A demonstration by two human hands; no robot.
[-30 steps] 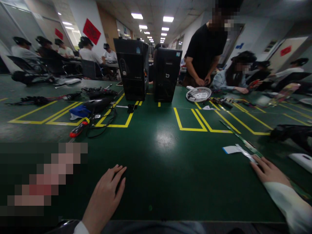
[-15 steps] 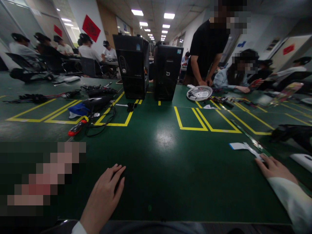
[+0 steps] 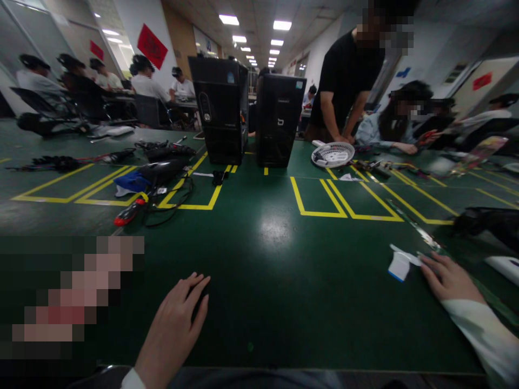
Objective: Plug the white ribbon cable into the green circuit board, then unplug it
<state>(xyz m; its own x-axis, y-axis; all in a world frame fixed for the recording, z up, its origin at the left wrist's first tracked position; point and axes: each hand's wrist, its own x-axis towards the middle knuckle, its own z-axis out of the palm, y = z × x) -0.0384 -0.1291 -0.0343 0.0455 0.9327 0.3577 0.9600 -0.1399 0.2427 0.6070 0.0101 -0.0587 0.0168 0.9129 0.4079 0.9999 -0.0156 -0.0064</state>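
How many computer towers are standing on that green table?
2. Both stand upright at the far middle of the table: the taller left tower and, right beside it, the right tower. Others may be hidden behind them.

Two computer towers (image 3: 247,116) at tabletop (image 3: 275,281) far edge; fan grille (image 3: 333,155) right; screwdriver (image 3: 130,211) left.
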